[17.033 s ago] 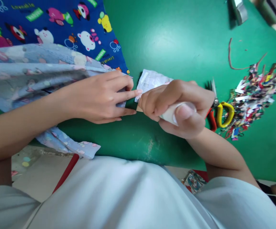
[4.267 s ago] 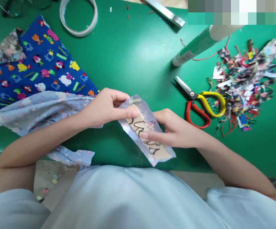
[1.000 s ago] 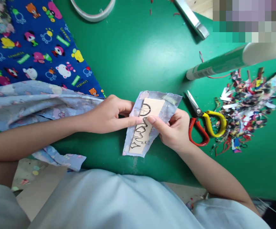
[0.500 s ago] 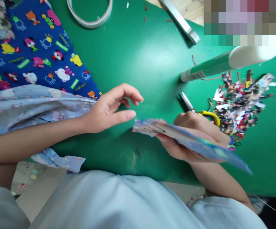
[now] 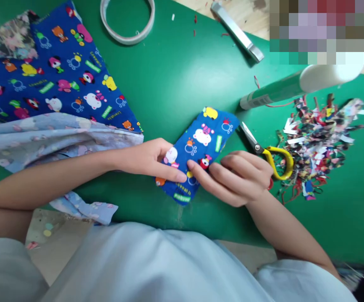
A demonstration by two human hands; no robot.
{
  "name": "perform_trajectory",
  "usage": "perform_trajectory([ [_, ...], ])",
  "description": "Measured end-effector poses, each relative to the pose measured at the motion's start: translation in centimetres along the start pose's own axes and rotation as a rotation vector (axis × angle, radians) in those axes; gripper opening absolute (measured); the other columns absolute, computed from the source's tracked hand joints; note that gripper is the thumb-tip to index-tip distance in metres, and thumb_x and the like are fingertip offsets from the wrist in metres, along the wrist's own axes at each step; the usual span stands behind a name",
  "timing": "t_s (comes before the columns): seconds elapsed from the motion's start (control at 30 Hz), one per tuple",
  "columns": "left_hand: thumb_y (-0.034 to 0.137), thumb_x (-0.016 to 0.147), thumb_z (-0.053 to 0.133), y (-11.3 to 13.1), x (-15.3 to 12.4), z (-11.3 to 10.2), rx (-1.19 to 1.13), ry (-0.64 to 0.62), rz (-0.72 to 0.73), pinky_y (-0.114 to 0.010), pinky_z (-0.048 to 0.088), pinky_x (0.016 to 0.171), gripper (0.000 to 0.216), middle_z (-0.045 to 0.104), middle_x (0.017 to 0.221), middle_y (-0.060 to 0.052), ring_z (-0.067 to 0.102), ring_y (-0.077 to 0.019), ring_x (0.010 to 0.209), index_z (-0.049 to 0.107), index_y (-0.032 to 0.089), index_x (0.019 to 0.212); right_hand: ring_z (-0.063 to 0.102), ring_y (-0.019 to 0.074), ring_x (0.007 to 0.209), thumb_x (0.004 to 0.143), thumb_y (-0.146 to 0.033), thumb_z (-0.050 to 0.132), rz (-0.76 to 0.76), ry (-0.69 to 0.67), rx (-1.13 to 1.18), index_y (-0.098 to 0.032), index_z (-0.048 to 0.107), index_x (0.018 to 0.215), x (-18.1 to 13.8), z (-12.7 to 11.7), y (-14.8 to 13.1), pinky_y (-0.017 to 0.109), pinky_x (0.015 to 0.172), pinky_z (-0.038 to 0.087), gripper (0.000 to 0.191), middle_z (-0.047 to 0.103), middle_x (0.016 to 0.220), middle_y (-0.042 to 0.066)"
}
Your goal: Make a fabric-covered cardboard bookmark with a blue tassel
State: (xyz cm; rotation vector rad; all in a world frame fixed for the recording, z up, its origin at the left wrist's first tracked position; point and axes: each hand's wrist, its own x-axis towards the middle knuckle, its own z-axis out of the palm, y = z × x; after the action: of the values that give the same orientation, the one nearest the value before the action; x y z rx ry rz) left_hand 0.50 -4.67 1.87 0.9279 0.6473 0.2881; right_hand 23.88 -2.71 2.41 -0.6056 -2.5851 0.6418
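A small oblong piece wrapped in blue cartoon-print fabric lies printed side up on the green table. My left hand grips its lower left edge, thumb on top and fingers curled at the rim. My right hand lies beside it with fingers stretched out, the fingertips touching its lower right part. The card backing is hidden underneath.
Yellow-and-red scissors lie just right of my right hand, beside a heap of coloured scraps. A green and white tube, a tape roll and a metal bar lie farther back. Blue printed cloth and its pale folded part cover the left.
The piece has been turned over: the pale reverse with the card showed a second ago, the printed side faces up now. My left hand let go during the flip and holds it again.
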Motion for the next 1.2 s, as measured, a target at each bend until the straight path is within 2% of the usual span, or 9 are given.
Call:
perform_trajectory([
  [0.07,0.046,0.072,0.082,-0.1,0.1,0.4,0.022,0.134,0.024,-0.016,0.046,0.047,0.039,0.06,0.054,0.004,0.055,-0.007,0.048,0.06,0.014,0.066,0.034,0.0096,0.043,0.089,-0.028,0.063,0.073,0.098,-0.02,-0.034,0.074,0.101,-0.3,1.3,0.8,0.029,0.04,0.025,0.017,0.057,0.054,-0.005],
  [0.2,0.039,0.08,0.074,-0.5,0.2,0.7,0.022,0.296,0.119,-0.017,0.052,0.053,0.026,0.071,0.073,0.0,0.065,-0.0099,0.061,0.067,0.014,0.078,0.04,0.0104,0.049,0.089,-0.025,0.058,0.238,0.547,0.122,-0.026,0.062,0.108,-0.7,3.4,0.7,0.027,0.045,0.031,0.019,0.053,0.064,-0.003],
  [0.27,0.039,0.085,0.069,-0.7,0.2,0.8,0.036,0.327,0.147,-0.018,0.053,0.055,0.025,0.073,0.076,-0.001,0.066,-0.0109,0.064,0.069,0.015,0.082,0.041,0.0102,0.05,0.092,-0.034,0.055,0.364,0.495,0.411,-0.024,0.059,0.099,-0.7,3.8,-0.1,0.026,0.046,0.032,0.013,0.05,0.066,-0.003],
  [0.33,0.038,0.087,0.065,-0.8,0.2,0.8,0.096,0.334,0.189,-0.017,0.049,0.053,0.025,0.07,0.069,0.001,0.062,-0.009,0.059,0.067,0.015,0.077,0.04,0.0099,0.049,0.094,-0.046,0.053,0.464,0.337,0.654,-0.022,0.06,0.087,-0.4,3.8,-0.9,0.026,0.047,0.034,0.026,0.049,0.061,-0.003],
  [0.43,0.037,0.084,0.07,-0.8,0.1,0.7,0.285,0.341,0.257,-0.015,0.035,0.043,0.037,0.056,0.05,0.005,0.047,-0.0048,0.046,0.056,0.015,0.057,0.047,0.01,0.051,0.089,-0.053,0.06,0.564,0.184,0.805,-0.02,0.066,0.081,0.3,3.6,-1.8,0.025,0.052,0.043,0.034,0.055,0.059,-0.003],
  [0.5,0.039,0.082,0.072,-0.8,0.0,0.6,0.373,0.308,0.288,-0.017,0.03,0.04,0.044,0.049,0.044,0.006,0.042,-0.0043,0.042,0.051,0.015,0.052,0.056,0.0114,0.057,0.085,-0.049,0.069,0.581,0.168,0.854,-0.019,0.07,0.079,0.7,3.5,-1.9,0.025,0.058,0.049,0.03,0.065,0.065,-0.001],
  [0.63,0.039,0.086,0.067,-1.0,-0.1,0.6,0.354,0.256,0.278,-0.016,0.035,0.043,0.037,0.059,0.051,0.004,0.051,-0.0059,0.045,0.058,0.017,0.058,0.062,0.0112,0.06,0.082,-0.037,0.074,0.521,0.215,0.939,-0.02,0.073,0.072,1.1,3.4,-1.5,0.022,0.055,0.052,0.02,0.071,0.07,-0.002],
  [0.97,0.036,0.086,0.062,-1.0,0.1,0.9,0.281,0.392,0.2,-0.017,0.038,0.046,0.028,0.058,0.058,0.003,0.049,-0.007,0.052,0.061,0.016,0.067,0.064,0.0086,0.058,0.084,-0.031,0.073,0.42,0.181,0.993,-0.02,0.074,0.076,1.0,3.8,-1.8,0.017,0.055,0.052,0.014,0.073,0.071,-0.003],
  [1.2,0.041,0.091,0.057,-1.1,0.1,0.7,0.338,0.357,0.221,-0.019,0.035,0.047,0.038,0.054,0.054,0.004,0.047,-0.0067,0.05,0.054,0.016,0.061,0.062,0.0094,0.055,0.082,-0.043,0.074,0.554,0.172,0.964,-0.019,0.072,0.071,1.0,3.8,-2.2,0.019,0.052,0.052,0.026,0.072,0.067,-0.001],
])
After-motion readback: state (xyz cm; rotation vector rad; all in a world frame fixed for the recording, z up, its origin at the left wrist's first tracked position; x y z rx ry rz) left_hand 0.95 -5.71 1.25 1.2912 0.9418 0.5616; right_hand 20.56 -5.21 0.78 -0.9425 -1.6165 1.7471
